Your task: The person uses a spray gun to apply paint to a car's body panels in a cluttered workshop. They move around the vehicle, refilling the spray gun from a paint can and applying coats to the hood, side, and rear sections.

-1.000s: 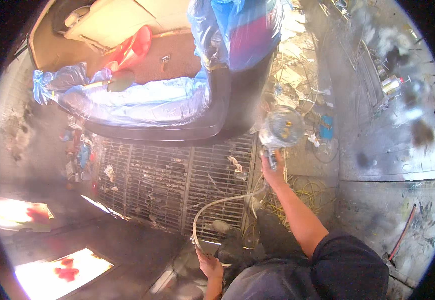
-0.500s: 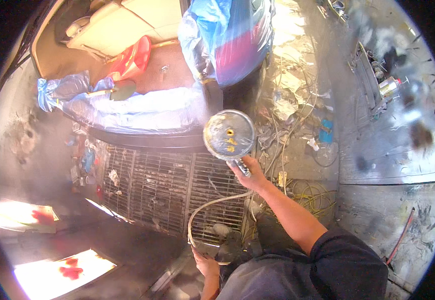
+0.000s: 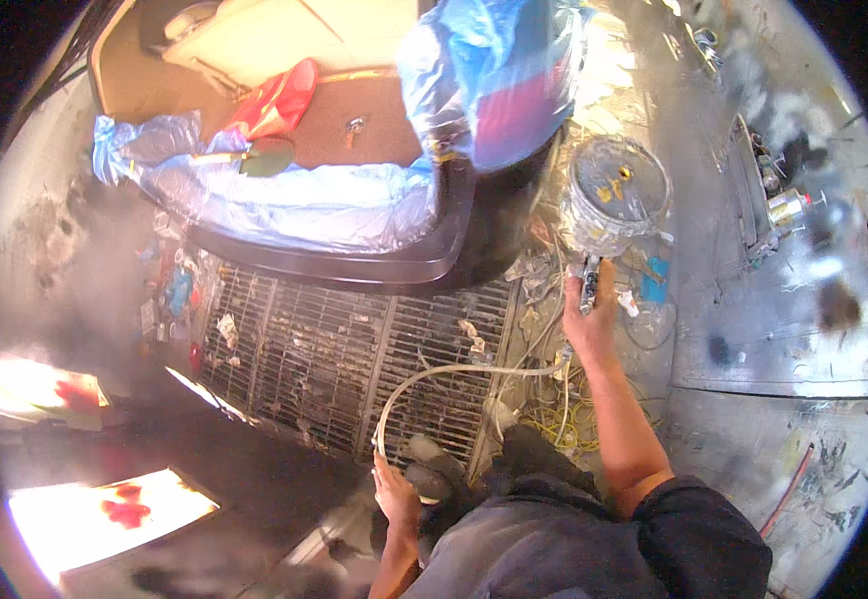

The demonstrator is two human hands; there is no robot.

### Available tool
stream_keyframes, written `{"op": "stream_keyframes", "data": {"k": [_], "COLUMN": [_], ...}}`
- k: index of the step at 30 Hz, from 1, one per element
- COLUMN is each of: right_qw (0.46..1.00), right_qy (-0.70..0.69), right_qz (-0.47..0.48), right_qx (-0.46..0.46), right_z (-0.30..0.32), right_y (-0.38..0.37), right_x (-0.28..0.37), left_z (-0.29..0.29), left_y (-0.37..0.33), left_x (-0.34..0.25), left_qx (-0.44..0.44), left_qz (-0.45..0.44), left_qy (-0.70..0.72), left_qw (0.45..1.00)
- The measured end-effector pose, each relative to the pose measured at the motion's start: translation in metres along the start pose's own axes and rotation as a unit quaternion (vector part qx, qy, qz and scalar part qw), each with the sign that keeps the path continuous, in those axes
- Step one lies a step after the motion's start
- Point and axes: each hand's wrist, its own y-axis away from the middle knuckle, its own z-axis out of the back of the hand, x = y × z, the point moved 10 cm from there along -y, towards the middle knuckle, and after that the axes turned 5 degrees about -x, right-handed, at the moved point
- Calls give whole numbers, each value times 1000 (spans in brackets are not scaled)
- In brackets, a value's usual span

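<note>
My right hand (image 3: pixel 593 321) is wrapped round the handle of a spray gun (image 3: pixel 589 285). On top of the gun sits a round, paint-smeared metal cup (image 3: pixel 641 205) with yellow spots on its lid; it hides the gun's front. A pale air hose (image 3: pixel 439 372) loops from near my right wrist over to my left hand (image 3: pixel 396 491), whose fingers are closed round it. Ahead and to the left is a car's dark bumper (image 3: pixel 324 264), apart from the gun. Bluish plastic sheeting (image 3: pixel 304 205) covers the edge above the bumper.
Beneath the bumper lies a metal floor grate (image 3: pixel 329 339) with scraps of paper. Yellow hose coils (image 3: pixel 578 414) and litter spread at right. A stained grey wall (image 3: pixel 783 319) stands farther right, near a can (image 3: pixel 788 207). A red object (image 3: pixel 279 98) sits in the car's open rear.
My right hand has swung the spray gun right, away from the bumper's corner to over the littered floor. The hose has stretched rightward with it. My left hand keeps its hold, slightly farther left.
</note>
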Motion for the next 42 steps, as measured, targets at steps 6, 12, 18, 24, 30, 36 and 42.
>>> {"op": "stream_keyframes", "data": {"k": [6, 12, 18, 24, 30, 36, 42], "right_qw": [970, 922, 929, 949, 829, 807, 827], "right_qy": [149, 289, 254, 79, -267, -360, -325], "right_qz": [117, 105, 21, -51, -271, -362, -411], "right_qx": [153, 234, 269, 301, 410, 299, 204], "right_z": [-65, -204, -336, -455, -525, -506, -526], "right_y": [12, 62, 134, 211, 277, 287, 302], "right_x": [126, 96, 60, 57, 178, 184, 206], "left_z": [-22, -28, 28, 135, 278, 405, 510], "left_y": [-36, -83, -133, -202, -290, -354, -407], "left_x": [24, 97, 190, 250, 282, 293, 310], "left_qx": [101, 225, 54, -83, -197, -225, -315], "left_qz": [-42, 151, 132, 220, 129, 104, -48], "left_qy": [40, 322, 507, 376, 321, 312, 197], "left_qw": [993, 907, 850, 896, 917, 917, 927]}}
